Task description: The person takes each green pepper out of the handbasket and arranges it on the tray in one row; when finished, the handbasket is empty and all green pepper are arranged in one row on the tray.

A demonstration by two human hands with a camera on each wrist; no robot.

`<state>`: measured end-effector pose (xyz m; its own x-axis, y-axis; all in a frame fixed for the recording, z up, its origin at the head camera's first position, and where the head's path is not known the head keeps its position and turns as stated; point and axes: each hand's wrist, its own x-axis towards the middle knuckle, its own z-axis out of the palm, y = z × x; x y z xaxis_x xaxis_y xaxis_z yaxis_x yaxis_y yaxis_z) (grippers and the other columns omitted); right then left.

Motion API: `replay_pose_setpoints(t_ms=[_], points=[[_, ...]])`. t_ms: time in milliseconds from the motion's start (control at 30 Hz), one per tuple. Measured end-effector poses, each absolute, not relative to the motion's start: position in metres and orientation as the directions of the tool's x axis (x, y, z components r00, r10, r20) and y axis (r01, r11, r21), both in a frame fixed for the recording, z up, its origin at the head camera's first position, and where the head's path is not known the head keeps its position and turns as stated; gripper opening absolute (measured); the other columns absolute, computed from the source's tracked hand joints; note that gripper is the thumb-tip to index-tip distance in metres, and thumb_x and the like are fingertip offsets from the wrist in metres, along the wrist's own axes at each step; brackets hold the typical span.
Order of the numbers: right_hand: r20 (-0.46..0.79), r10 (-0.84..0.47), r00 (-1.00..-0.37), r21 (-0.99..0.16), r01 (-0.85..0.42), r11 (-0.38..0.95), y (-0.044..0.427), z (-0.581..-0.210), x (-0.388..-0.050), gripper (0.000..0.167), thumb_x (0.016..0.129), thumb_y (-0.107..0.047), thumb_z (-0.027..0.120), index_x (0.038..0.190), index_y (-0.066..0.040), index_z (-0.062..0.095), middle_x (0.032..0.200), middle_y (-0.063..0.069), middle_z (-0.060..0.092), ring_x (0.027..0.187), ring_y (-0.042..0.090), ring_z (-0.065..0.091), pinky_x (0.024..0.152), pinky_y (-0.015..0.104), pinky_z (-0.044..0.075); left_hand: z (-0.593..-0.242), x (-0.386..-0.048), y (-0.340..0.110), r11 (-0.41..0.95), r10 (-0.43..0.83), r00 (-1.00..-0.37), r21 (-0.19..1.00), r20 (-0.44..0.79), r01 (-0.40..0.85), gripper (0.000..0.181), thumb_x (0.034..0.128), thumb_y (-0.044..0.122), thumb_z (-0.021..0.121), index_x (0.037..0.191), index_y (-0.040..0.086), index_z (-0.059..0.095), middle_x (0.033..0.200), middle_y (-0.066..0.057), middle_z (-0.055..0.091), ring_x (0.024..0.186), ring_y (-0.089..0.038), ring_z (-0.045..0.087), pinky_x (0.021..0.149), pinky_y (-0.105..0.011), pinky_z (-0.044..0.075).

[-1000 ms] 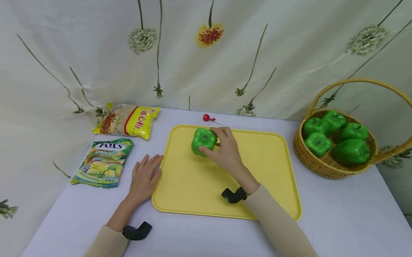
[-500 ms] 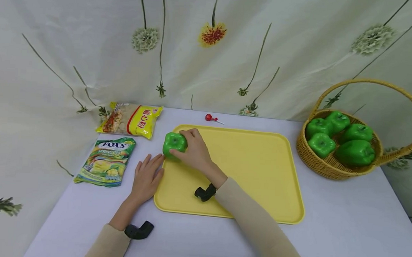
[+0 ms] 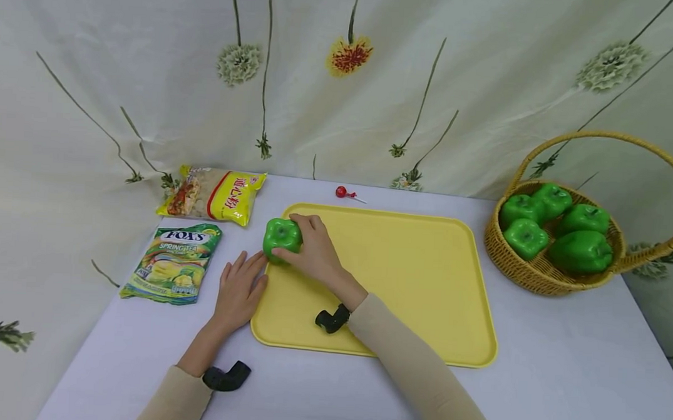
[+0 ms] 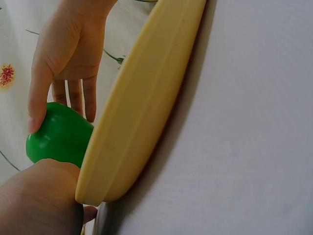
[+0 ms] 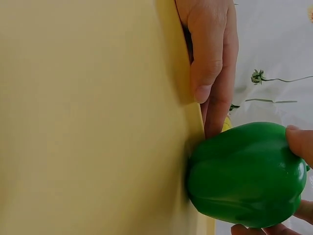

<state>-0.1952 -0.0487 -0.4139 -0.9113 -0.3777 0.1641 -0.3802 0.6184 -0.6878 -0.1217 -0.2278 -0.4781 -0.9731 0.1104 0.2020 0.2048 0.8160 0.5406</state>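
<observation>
A green bell pepper (image 3: 282,238) stands upright at the left side of the yellow tray (image 3: 401,282). My right hand (image 3: 316,250) holds it, thumb on the near side and fingers round the far side. In the right wrist view the pepper (image 5: 247,174) meets the tray's surface close to its edge. My left hand (image 3: 240,291) rests on the table along the tray's left edge with its fingers straight. Its fingertips lie right beside the pepper; whether they touch it I cannot tell.
A wicker basket (image 3: 522,272) with several green bell peppers and a tall handle stands at the right. Left of the tray lie a Fox's candy bag (image 3: 173,262) and a yellow food packet (image 3: 213,195). Behind the tray is a red lollipop (image 3: 342,192).
My right hand has carried the bell pepper leftward from the tray's upper middle to its left edge, shifting only slightly in the last half second. The left hand has stayed in place.
</observation>
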Motion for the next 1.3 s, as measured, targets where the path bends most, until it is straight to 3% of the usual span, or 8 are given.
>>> replay_pose_setpoints(t_ms=[433,667,933,1300], points=[[0.181,-0.391,-0.902,-0.663,-0.406,0.63,-0.042,-0.404,-0.19,0.081,0.079,-0.048,0.078,0.144,-0.013,0.044,0.135,0.012,0.047,0.119,0.023,0.051,0.102,0.036,0.048,-0.477,-0.122,-0.228,0.82,0.11,-0.971,0.533,0.213,0.21,0.045,0.1002,0.014,0.047,0.143,0.0,0.045,0.15,-0.021,0.042,0.145,-0.047,0.02,0.114,-0.069,0.006],[0.237,-0.406,-0.883,-0.697,-0.446,0.562,-0.022,-0.396,-0.184,0.081,0.078,-0.043,0.08,0.144,-0.011,0.044,0.137,0.013,0.046,0.126,0.027,0.048,0.105,0.042,0.045,-0.477,-0.124,-0.23,0.819,0.109,-0.974,0.538,0.199,0.201,0.047,0.1002,0.016,0.046,0.144,0.001,0.044,0.151,-0.02,0.041,0.146,-0.047,0.019,0.115,-0.068,0.005],[0.265,-0.369,-0.891,-0.744,-0.432,0.51,0.027,-0.398,-0.176,0.079,0.079,-0.037,0.081,0.144,-0.01,0.045,0.139,0.012,0.045,0.127,0.029,0.047,0.104,0.047,0.044,-0.477,-0.124,-0.231,0.823,0.111,-0.977,0.534,0.181,0.192,0.047,0.1005,0.016,0.045,0.145,0.001,0.043,0.152,-0.02,0.04,0.146,-0.047,0.018,0.115,-0.068,0.005],[0.304,-0.26,-0.916,-0.728,-0.4,0.556,0.126,-0.403,-0.163,0.078,0.079,-0.026,0.083,0.144,-0.006,0.044,0.138,0.017,0.045,0.127,0.037,0.046,0.102,0.056,0.041,-0.48,-0.124,-0.23,0.822,0.112,-0.978,0.537,0.174,0.19,0.047,0.1005,0.016,0.045,0.145,0.001,0.043,0.151,-0.021,0.04,0.146,-0.047,0.018,0.115,-0.068,0.005]])
